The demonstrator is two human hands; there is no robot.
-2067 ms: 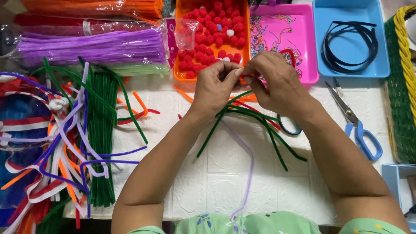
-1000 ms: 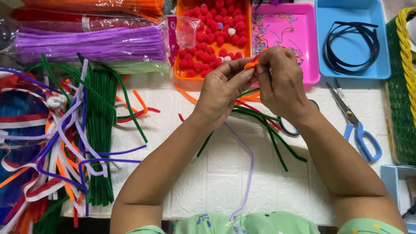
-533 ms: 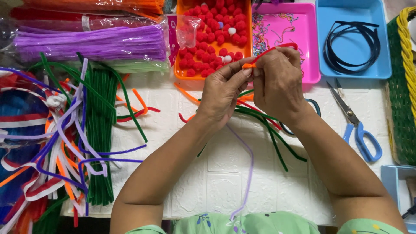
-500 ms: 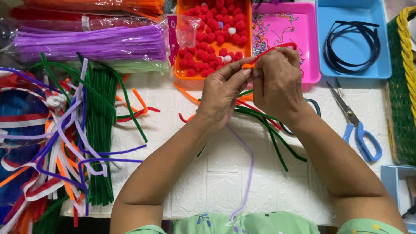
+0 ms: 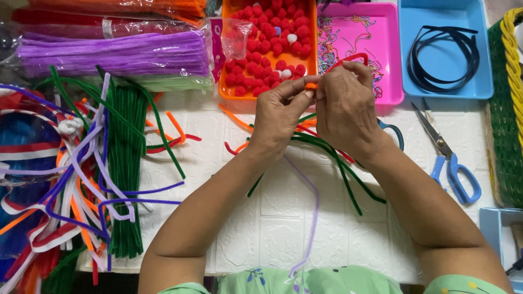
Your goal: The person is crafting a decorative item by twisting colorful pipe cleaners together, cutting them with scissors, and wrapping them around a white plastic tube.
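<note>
My left hand (image 5: 280, 117) and my right hand (image 5: 346, 106) meet above the white table, both pinching a small orange pipe cleaner piece (image 5: 310, 86) between the fingertips. A red pipe cleaner (image 5: 351, 57) arches up over my right hand's fingers. Under my hands lie several dark green pipe cleaners (image 5: 338, 163), loose orange ones (image 5: 234, 117) and a lilac one (image 5: 311, 218). Just beyond my fingers stands an orange tray (image 5: 224, 81) full of red pompoms (image 5: 267, 38).
A pink tray (image 5: 395, 65) with beads and a blue tray (image 5: 485, 81) with black headbands (image 5: 444, 57) stand at the back. Blue-handled scissors (image 5: 449, 163) lie on the right beside a green basket (image 5: 504, 120). Purple pipe cleaner packs (image 5: 114, 54) and mixed loose bundles (image 5: 92, 179) fill the left.
My hands have lifted slightly toward the trays and kept twisting the orange piece. A red pipe cleaner now loops over my right hand.
</note>
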